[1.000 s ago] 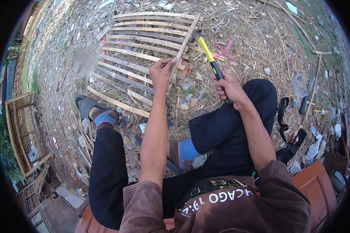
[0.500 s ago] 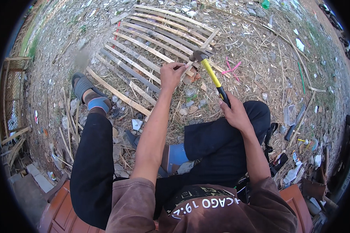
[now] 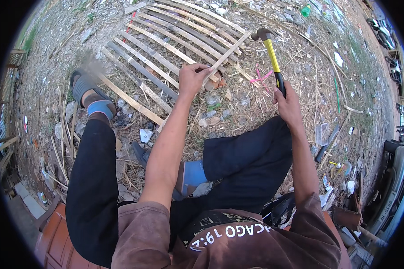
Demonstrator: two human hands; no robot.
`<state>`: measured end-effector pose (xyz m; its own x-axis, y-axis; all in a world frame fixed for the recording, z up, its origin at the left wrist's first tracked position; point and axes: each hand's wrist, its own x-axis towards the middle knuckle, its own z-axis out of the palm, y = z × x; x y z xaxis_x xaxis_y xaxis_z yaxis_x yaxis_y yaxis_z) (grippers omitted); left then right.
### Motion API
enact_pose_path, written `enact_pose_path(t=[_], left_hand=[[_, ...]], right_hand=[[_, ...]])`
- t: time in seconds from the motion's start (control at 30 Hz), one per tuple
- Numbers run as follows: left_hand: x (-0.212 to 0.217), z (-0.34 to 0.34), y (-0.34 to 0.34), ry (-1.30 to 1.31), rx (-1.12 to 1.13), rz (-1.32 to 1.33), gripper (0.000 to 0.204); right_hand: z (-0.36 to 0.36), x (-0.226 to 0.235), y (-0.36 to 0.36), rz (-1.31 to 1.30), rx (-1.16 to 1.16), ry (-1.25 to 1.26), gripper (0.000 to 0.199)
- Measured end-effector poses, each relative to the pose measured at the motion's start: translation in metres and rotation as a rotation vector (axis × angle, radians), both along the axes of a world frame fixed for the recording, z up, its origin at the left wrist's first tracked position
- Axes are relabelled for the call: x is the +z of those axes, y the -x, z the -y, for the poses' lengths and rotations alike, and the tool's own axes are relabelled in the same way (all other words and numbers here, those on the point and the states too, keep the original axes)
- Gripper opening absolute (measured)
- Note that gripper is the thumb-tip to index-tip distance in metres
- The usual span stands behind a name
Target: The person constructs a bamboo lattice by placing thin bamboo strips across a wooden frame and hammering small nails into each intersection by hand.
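A claw hammer (image 3: 272, 55) with a yellow and black handle and dark metal head is gripped in my right hand (image 3: 288, 102). Its head is in the air, right of the wooden slats. My left hand (image 3: 193, 81) is closed in a pinch against a narrow wooden crosspiece (image 3: 227, 54); whatever lies between its fingertips is too small to make out. Under the crosspiece run several long thin slats (image 3: 166, 44), laid roughly side by side on the ground. A reddish brick piece (image 3: 218, 82) shows under the slats beside my left fingertips.
Stony ground with dry straw surrounds the slats. Pink ribbon (image 3: 261, 77) lies right of them. A clear plastic container (image 3: 321, 134) and a dark-handled blade-like tool (image 3: 327, 144) are farther right. My sandalled left foot (image 3: 87, 87) stands by the near-left slats. Motorbikes (image 3: 381, 33) stand at the far right.
The hammer has swung up and to the right, away from my left fingertips. My left hand keeps its pinch at the crosspiece. The whole view has shifted slightly.
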<state>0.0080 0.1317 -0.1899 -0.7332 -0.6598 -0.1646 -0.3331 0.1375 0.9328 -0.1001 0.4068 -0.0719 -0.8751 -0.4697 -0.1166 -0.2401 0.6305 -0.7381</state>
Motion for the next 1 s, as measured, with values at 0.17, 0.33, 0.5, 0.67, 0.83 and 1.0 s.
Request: enact_pose_path(t=[0.17, 0.33, 0.5, 0.67, 0.83, 1.0], left_hand=[[0.003, 0.0, -0.006, 0.068, 0.05, -0.083, 0.02], [0.0, -0.002, 0.004, 0.141, -0.003, -0.078, 0.019], [-0.003, -0.002, -0.001, 0.109, 0.015, -0.075, 0.02], [0.003, -0.004, -0.004, -0.029, 0.058, -0.108, 0.023], [-0.007, 0.004, -0.003, 0.096, -0.015, -0.075, 0.023], [0.005, -0.002, -0.003, -0.058, 0.014, -0.11, 0.022]], right_hand=[[-0.002, 0.023, 0.005, 0.191, -0.065, 0.393, 0.017], [-0.02, -0.016, 0.006, 0.397, -0.038, 0.174, 0.026], [-0.001, -0.022, 0.0, 0.49, -0.145, 0.439, 0.026], [0.003, -0.027, -0.005, 0.56, -0.211, 0.552, 0.025], [0.0, -0.037, -0.012, 0.65, -0.1, 0.49, 0.024], [0.008, -0.045, -0.008, 0.405, 0.008, 0.285, 0.027]])
